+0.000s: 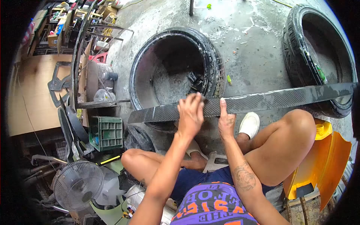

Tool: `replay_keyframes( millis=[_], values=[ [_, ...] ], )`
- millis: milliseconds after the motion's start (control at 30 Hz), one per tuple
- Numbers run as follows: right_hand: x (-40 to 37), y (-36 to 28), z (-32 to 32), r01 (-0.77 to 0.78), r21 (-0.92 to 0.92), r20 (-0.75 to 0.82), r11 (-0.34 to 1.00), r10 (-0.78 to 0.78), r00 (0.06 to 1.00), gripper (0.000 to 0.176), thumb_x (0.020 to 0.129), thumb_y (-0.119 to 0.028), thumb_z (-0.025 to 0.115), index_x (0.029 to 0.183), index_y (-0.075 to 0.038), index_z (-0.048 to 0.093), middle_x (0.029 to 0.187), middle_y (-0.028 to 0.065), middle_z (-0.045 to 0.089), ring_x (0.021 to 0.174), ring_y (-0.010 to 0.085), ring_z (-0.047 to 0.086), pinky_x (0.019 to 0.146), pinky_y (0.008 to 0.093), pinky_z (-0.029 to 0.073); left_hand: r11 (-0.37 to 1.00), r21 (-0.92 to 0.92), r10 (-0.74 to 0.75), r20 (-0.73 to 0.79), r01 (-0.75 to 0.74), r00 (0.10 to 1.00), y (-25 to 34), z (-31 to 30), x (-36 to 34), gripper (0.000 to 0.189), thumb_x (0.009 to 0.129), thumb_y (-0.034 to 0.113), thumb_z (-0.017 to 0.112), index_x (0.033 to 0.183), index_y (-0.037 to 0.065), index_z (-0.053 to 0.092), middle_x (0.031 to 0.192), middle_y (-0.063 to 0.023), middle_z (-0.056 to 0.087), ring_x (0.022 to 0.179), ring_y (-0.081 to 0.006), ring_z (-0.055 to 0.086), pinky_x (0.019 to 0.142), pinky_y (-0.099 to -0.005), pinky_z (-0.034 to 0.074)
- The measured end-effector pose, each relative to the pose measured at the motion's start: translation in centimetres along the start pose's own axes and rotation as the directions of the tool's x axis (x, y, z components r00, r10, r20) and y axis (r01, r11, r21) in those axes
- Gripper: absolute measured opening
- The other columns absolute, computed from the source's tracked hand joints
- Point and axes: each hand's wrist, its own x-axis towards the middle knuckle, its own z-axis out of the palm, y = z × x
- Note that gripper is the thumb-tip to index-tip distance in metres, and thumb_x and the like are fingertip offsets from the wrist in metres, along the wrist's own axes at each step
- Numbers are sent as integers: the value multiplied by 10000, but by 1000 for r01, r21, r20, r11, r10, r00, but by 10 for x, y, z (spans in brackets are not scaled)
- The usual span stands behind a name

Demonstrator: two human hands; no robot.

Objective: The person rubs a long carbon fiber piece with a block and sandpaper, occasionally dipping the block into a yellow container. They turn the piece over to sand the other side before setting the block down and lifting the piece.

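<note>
Gripping the long carbon-fibre strip [262, 100] with both hands: left hand [190, 114] laid over its near face, fingers curled onto the upper edge and closed on it, a small dark piece at the fingertips too unclear to name. Right hand [226, 123] just beside, one digit straight up against the strip, the rest tucked below its lower edge; cannot tell whether they close behind it. Held roughly level above bare knees, left end in front of the nearer tyre [215, 63], right end crossing a second tyre [296, 52]. Sitting on a concrete floor [255, 56]. Green crate [107, 133] and fan [78, 183] at left, orange panel [330, 157] at right.
</note>
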Motion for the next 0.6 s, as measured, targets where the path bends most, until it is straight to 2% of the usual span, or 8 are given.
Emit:
replay_keyframes(
  millis=[100,267,367,400,433,500,567,600],
  values=[
    [0,-1,0,-3,-47,7,999,4,1000,427,1014,-336,616,1096,81,664,1013,171,714,919,285,653,855,396,498,999,47,1,-97,3,995,1,13,-12,291,925,67,623,1204,-11,655,1221,-155,626,1024,-383,561,914,-457,440],
    [0,-4,1,121,62,3,991,-121,993,439,1004,-344,627,1138,73,662,1112,189,708,1000,285,650,916,393,482,996,-27,88,6,-88,996,-3,4,-16,359,920,91,627,1266,-5,626,1289,-154,594,1048,-383,528,905,-481,425],
    [8,13,1,-11,-65,-38,998,8,999,430,1004,-337,630,1130,72,664,1113,180,709,1007,292,654,917,395,485,1000,-10,-21,-32,21,999,-6,10,-1,348,920,83,623,1254,-16,633,1254,-158,613,1063,-388,531,909,-491,432],
    [0,-3,5,128,7,-54,992,-127,990,427,1004,-336,631,1130,70,665,1107,175,713,1012,295,659,913,395,488,1000,-14,-5,-45,4,999,4,9,-7,331,913,65,634,1232,-21,646,1238,-163,624,1059,-381,544,932,-468,431],
    [3,-2,5,135,12,-57,991,-135,989,427,1004,-336,631,1130,70,665,1107,175,713,1012,295,659,913,395,488,1000,-18,9,-50,-10,999,15,6,-23,314,905,47,646,1211,-25,659,1222,-168,636,1054,-375,557,954,-446,430],
    [4,8,4,18,-23,-50,1000,-20,999,424,1006,-338,631,1124,68,666,1071,166,716,986,270,658,897,380,491,999,-47,6,-20,-7,1000,17,5,-30,330,898,37,652,1222,-24,654,1219,-167,640,1044,-371,556,948,-444,434],
    [-3,-13,2,69,58,-26,996,-68,997,413,1005,-333,635,1106,66,666,1035,154,710,963,251,648,881,369,491,995,-53,80,-18,-81,997,2,2,-14,330,900,42,650,1225,-17,656,1218,-161,643,1044,-363,558,950,-439,432],
    [-1,-13,-1,-57,2,15,998,57,998,409,1005,-329,635,1093,69,665,1024,146,706,957,245,643,876,364,491,999,-44,22,7,-21,1000,-5,4,-1,319,907,55,649,1219,-10,662,1213,-155,648,1053,-359,565,951,-442,431]
  ],
)
